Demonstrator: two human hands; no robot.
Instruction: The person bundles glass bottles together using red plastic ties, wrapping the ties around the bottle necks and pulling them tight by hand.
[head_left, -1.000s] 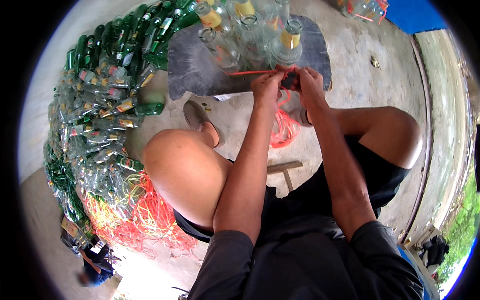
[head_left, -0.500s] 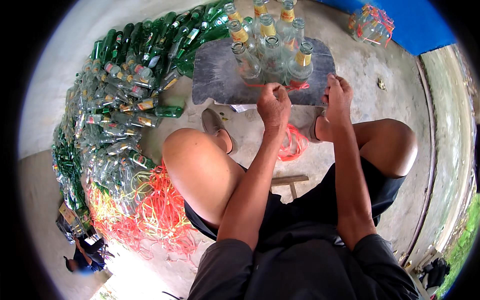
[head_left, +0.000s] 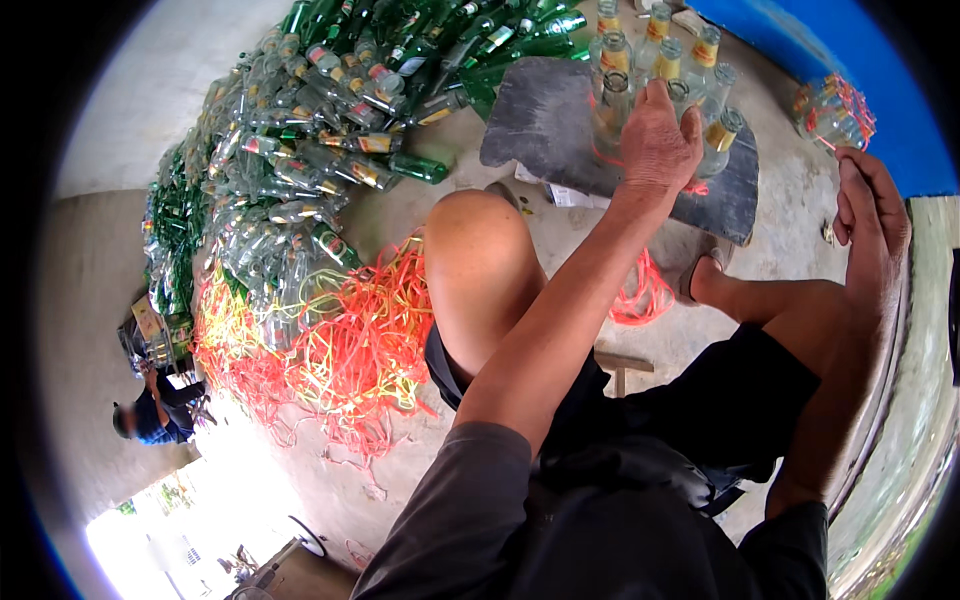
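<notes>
Several clear glass bottles (head_left: pixel 612 118), some with yellow neck labels, stand upright in a cluster on a dark slab (head_left: pixel 540 120). My left hand (head_left: pixel 660 140) is at the front of the cluster, thumb and forefinger on either side of a front bottle's neck (head_left: pixel 678 93); its other fingers are mostly hidden. Red plastic strap (head_left: pixel 602 158) curves round the front left bottle, and more red shows beside my left wrist. Out to the right, my right hand (head_left: pixel 872 215) is raised with its fingers pressed together. Whatever they hold is too small to make out.
Green and clear bottles (head_left: pixel 300 170) lie heaped at left, beside tangled red and yellow straps (head_left: pixel 350 330). A strapped bottle bundle (head_left: pixel 835 112) stands by the blue wall (head_left: pixel 850 50). A red strap coil (head_left: pixel 642 290) lies between my feet. Another person (head_left: pixel 155 410) is far left.
My right hand has swung outward to the right, away from the slab. My left hand has moved from the red strap up against the front bottles. The view has shifted.
</notes>
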